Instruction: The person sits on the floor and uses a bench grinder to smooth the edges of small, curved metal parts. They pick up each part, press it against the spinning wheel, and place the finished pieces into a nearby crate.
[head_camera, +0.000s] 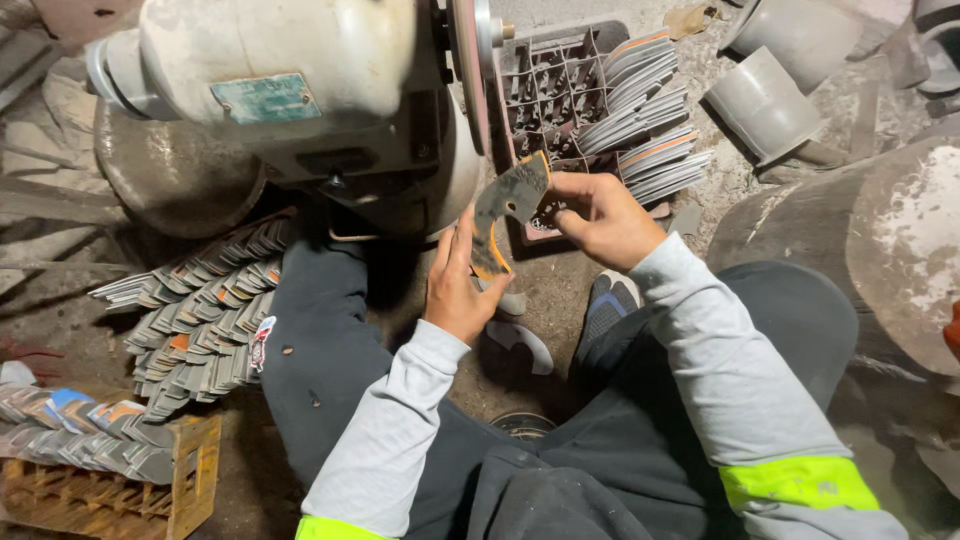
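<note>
Both hands hold one curved, flat metal blank (505, 210), grey and pitted with an orange-rusted edge. My left hand (458, 285) supports its lower end with the palm and fingers. My right hand (600, 215) pinches its upper end. The blank hangs just below the thin grinding disc (468, 60) of a pale bench grinder motor (290, 90), without touching it. I sit on the ground with my knees spread, in dark trousers and grey sleeves with yellow cuffs.
A dark plastic crate (545, 90) behind the hands carries a fanned row of similar blanks (650, 120). More blanks (200, 320) are stacked at left, some over an orange crate (150, 495). Grey pipe pieces (765, 100) lie at upper right. A big rusty drum (880, 240) stands right.
</note>
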